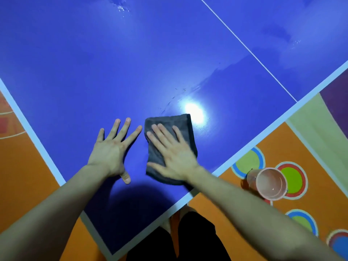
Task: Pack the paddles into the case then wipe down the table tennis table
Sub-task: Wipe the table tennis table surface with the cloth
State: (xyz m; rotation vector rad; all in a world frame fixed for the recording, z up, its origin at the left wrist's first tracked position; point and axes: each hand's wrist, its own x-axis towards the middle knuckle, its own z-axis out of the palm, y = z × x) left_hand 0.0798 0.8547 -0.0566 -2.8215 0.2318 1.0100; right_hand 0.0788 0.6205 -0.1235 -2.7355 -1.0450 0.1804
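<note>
You are in the wiping half of the job. No paddles or case show anywhere, so packing looks finished, though that cannot be confirmed from here. Your right hand lies flat with straight fingers, pressing the folded grey cloth onto the blue table near its closest corner. Your left hand is spread open on the bare surface just beside the cloth. Damp streaks shine ahead of the cloth and past the white centre line, so part is probably wiped and the rest remains. A bright glare sits just beyond the cloth. A pink cup stands on the orange floor, which is painted with circles, to your right.
</note>
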